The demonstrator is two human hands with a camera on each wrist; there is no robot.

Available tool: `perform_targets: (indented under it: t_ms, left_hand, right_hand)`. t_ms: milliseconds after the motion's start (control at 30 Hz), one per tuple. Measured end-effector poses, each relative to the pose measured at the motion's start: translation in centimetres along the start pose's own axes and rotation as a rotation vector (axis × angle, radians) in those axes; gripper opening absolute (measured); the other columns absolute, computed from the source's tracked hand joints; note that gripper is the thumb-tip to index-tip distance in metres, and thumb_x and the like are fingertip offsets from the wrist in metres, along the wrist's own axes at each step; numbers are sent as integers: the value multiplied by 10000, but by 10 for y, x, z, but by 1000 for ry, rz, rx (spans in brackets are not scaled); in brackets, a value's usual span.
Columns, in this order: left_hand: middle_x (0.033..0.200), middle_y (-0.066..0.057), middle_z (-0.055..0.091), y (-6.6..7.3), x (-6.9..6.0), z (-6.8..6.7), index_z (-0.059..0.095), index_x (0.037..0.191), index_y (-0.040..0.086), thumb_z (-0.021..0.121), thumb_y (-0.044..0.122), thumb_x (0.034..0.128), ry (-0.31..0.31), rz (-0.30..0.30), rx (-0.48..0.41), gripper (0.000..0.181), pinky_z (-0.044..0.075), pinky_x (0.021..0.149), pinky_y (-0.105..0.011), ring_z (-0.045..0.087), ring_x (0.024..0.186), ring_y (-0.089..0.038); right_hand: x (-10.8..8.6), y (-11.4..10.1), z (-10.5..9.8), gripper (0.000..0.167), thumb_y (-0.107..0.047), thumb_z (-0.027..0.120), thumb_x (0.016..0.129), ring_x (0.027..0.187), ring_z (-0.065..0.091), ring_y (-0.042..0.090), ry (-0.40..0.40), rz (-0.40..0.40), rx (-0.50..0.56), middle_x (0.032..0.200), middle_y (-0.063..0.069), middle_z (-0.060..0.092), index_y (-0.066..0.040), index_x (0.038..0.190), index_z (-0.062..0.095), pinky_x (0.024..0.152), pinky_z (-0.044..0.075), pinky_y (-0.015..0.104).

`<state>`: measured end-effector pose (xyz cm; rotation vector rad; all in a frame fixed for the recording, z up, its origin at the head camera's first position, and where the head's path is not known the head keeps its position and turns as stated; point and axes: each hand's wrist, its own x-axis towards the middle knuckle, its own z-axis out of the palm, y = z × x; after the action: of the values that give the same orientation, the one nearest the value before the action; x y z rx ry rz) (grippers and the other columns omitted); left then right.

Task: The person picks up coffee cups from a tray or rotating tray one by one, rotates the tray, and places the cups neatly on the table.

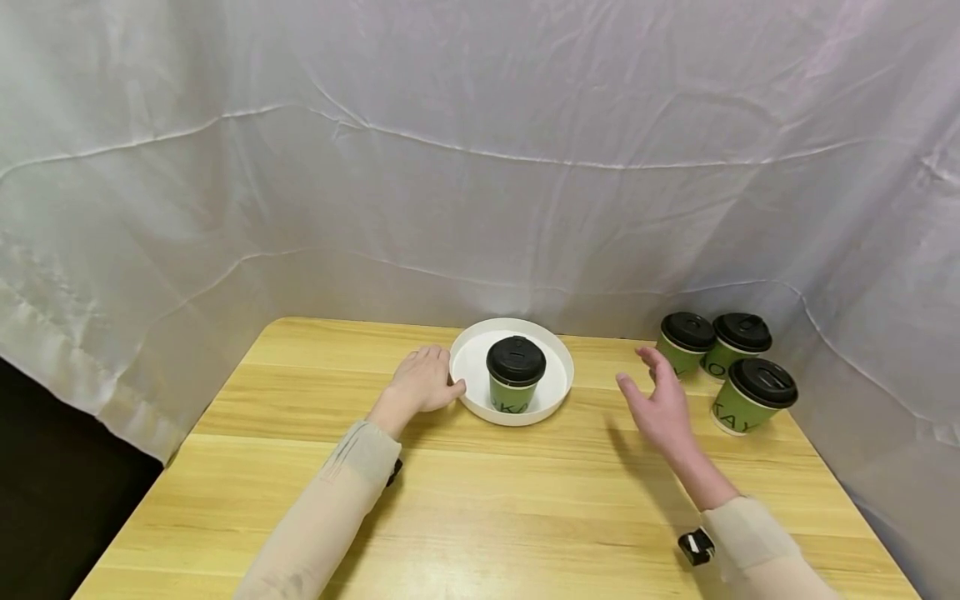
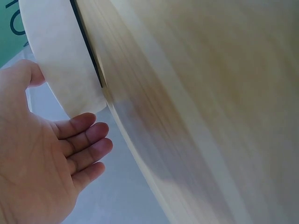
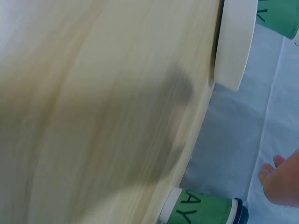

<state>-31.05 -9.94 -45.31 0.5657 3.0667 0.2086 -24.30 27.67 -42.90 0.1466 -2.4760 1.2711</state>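
Note:
My left hand (image 1: pixel 422 380) is at the left side of a round white tray (image 1: pixel 559 398), thumb at its rim. In the left wrist view the fingers (image 2: pixel 88 154) are loosely bent by the tray's outer wall (image 2: pixel 58 51). A green paper cup (image 1: pixel 512 395) with a black lid stands upright on the tray. My right hand (image 1: pixel 663 408) hovers between the tray and several similar cups, thumb and fingers apart, holding nothing. Nearest to it are a rear cup (image 1: pixel 681 360) and the front cup (image 1: pixel 738 408). Only part of the right hand (image 3: pixel 282 182) shows in the right wrist view.
Another lidded cup (image 1: pixel 722 358) stands at the back right, close beside its neighbours. The wooden table (image 1: pixel 487 517) ends at a grey cloth (image 1: pixel 480 208) hanging behind and along both sides. A dark area (image 1: pixel 60 483) lies beyond the left edge.

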Motion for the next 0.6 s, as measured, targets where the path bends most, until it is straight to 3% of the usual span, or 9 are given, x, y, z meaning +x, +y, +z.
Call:
perform_targets:
  t_ms: [233,600]
  left_hand:
    - [1411,-213,542,0,1,1,491,1421,-69,533,531,989,-2,2,-1,740,404,1133,-470,502,1315,-354]
    - [1411,-210,540,1,-1,-1,490,1424,-70,528,530,990,-7,-1,-5,740,401,1134,-470,497,1318,-352]
  right_hand:
    - [2,-4,13,603,-195,628,1030,1451,376,449,-58,16,-5,1544,293,423,78,1512,388,1212,289,572]
    - [12,-12,33,635,-251,588,1045,1411,430,493,-268,118,-102,1524,323,447,112,1516,369,1178,352,585]
